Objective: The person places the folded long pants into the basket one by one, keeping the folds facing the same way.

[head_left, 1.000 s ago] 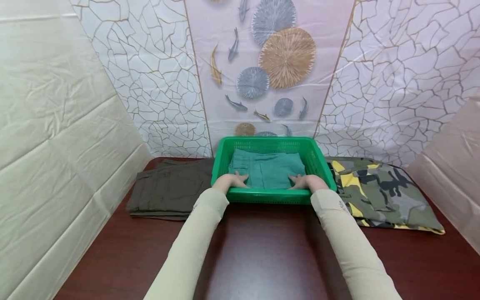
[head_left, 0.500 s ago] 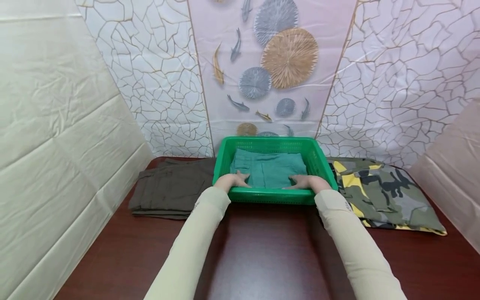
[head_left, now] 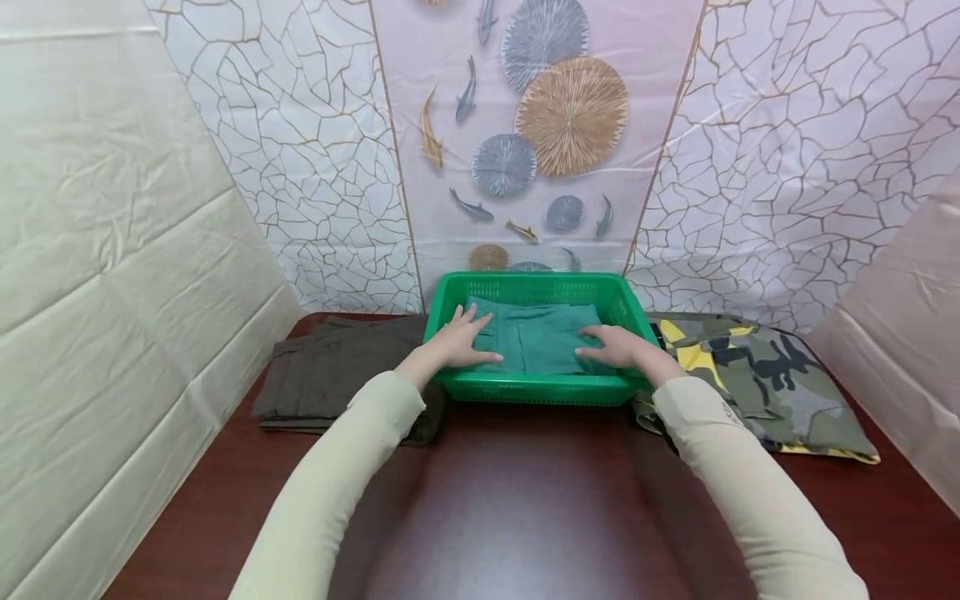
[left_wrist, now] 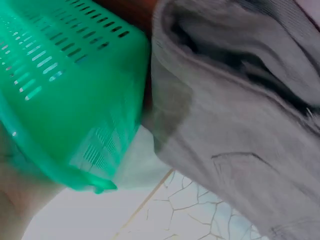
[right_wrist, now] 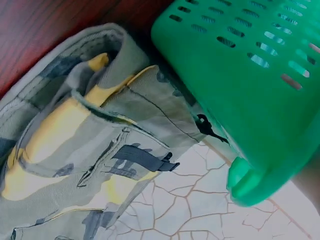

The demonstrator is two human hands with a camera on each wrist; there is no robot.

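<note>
A folded teal garment (head_left: 543, 329) lies flat inside a green plastic basket (head_left: 536, 390) at the back of the table. Over the basket's left side my left hand (head_left: 453, 342) has its fingers spread, with fingertips overlapping the cloth's left part. My right hand (head_left: 618, 346) is over the right side, fingers extended loosely toward the cloth's right edge. Neither hand grips anything. In the left wrist view a blurred part of the left hand (left_wrist: 25, 195) shows beside the basket rim. The right wrist view shows mostly the basket's slotted outer wall (right_wrist: 220, 75).
Folded grey-brown trousers (head_left: 341, 375) lie left of the basket, close to its wall. Folded camouflage trousers (head_left: 780, 383) with yellow patches lie on its right. A dark red tabletop (head_left: 517, 500) extends in front, and patterned cloth (head_left: 337, 183) hangs right behind.
Both hands have moved up and outward from the basket's front corners. The left hand's fingers are now spread. The teal garment stays in the basket.
</note>
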